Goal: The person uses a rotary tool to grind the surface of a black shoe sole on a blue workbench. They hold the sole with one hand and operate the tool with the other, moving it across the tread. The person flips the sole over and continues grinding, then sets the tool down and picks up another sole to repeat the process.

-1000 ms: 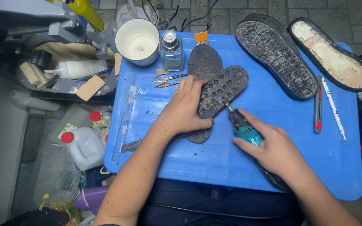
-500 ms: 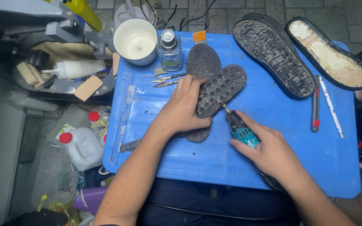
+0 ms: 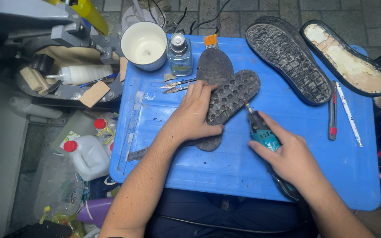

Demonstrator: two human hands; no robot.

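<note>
Black studded rubber sole point(image 3: 233, 96) lies mid-table under our left hand point(image 3: 193, 115), fingers flat and spread. Our right hand point(image 3: 293, 155) wraps closed around the teal rotary tool point(image 3: 263, 133); its tip at the sole's edge is hard to make out.

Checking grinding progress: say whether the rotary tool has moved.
Yes: the rotary tool crept slightly along the studded sole, toward its far end.
</note>
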